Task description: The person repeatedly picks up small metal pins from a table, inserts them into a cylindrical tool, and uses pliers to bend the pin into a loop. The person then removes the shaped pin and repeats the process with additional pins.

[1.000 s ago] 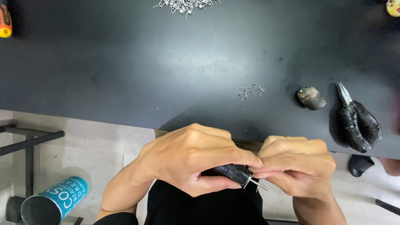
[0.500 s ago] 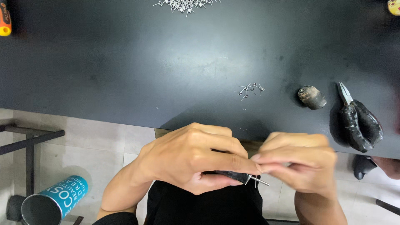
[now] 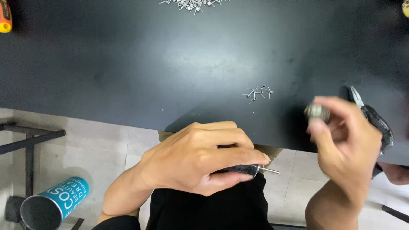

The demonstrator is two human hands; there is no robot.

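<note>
Gripping a black tool (image 3: 238, 169) near the worktop's front edge, the left hand (image 3: 196, 159) was wrapped tight around its handle, and a thin metal tip stuck out to the right past the fingers. That tool sat low over the person's dark lap, just off the worktop (image 3: 128, 64). The right hand (image 3: 345, 140) was raised well apart from the left, its thumb and fingers pinched on a small grey round part (image 3: 317, 112), held above the worktop's right side. Behind that hand lay black-handled pliers (image 3: 375, 121), partly hidden by it. A few tiny metal pins (image 3: 257, 93) lay scattered on the dark surface between the two hands and a little further back. A bigger heap of pins (image 3: 194, 4) lay at the far edge. At the far left corner an orange and yellow handle (image 3: 5, 17) showed. Down on the tiled floor to the left lay a teal tube (image 3: 55, 204) on its side, beside a dark metal frame (image 3: 30, 140).
</note>
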